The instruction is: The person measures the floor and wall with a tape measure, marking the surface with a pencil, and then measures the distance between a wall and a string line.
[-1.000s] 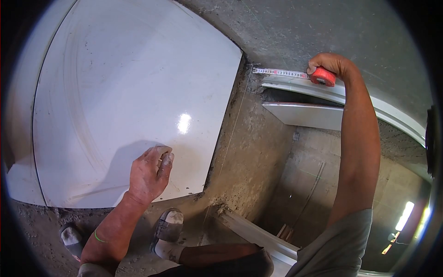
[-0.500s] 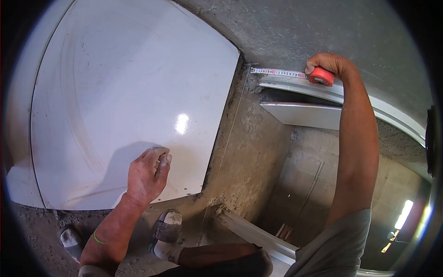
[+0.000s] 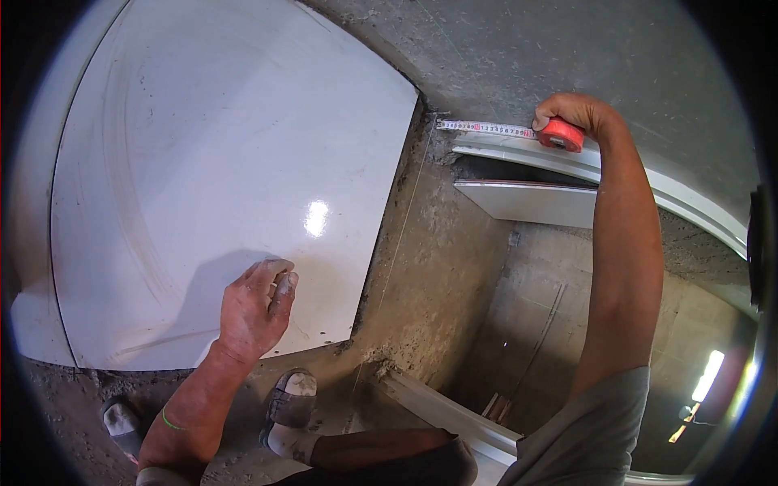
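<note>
My right hand (image 3: 571, 113) is closed on a red tape measure (image 3: 561, 135) at the upper right. Its pulled-out blade (image 3: 490, 128) runs left along the grey wall, above a white frame edge (image 3: 527, 155), and ends near the corner of the large white tile. My left hand (image 3: 258, 304) hovers over or rests on the glossy white tile (image 3: 235, 162), fingers curled with thumb near the fingertips. Whether anything small is between those fingers cannot be made out.
A white panel (image 3: 531, 202) stands below the frame edge. Another white frame piece (image 3: 446, 405) lies at the bottom centre. A bright lamp (image 3: 708, 377) glows at the lower right. My sandalled feet (image 3: 292, 397) are on the rough floor, and a thin string runs beside the tile.
The whole view has shifted very slightly to the left. Both hands and the tape measure otherwise hold the same positions.
</note>
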Motion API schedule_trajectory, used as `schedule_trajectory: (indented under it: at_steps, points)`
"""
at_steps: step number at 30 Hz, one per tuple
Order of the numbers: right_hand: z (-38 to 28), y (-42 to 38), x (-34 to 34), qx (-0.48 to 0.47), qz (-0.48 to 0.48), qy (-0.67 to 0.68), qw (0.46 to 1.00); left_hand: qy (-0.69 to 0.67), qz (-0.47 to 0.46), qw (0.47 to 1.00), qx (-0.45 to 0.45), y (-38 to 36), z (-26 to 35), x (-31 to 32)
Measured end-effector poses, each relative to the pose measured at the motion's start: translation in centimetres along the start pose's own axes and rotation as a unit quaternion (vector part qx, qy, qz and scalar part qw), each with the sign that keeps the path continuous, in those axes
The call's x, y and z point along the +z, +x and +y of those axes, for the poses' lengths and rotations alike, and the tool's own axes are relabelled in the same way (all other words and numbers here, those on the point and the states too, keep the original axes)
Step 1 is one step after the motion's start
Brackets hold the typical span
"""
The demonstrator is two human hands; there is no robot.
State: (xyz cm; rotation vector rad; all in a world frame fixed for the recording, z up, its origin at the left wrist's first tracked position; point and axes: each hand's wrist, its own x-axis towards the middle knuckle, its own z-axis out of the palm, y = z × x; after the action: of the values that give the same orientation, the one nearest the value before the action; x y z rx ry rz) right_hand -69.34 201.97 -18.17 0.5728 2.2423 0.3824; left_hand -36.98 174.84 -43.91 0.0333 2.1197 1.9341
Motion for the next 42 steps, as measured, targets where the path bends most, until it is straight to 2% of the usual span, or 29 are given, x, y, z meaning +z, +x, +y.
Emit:
schedule_trajectory:
  at_steps: [18,22,42]
  points:
    - [-0.05,0.00,0.13,-0.005,-0.003,0.007,1.000,-0.008,0.008,1.000,0.004,-0.04,-0.12,0.08]
    - [-0.50,-0.46,0.05,-0.006,-0.015,-0.007,1.000,-0.015,-0.007,1.000,-0.022,-0.09,-0.15,0.05]
    - [0.05,0.16,0.13,0.005,0.022,-0.025,0.999,-0.013,-0.012,1.000,-0.023,-0.01,-0.06,-0.07]
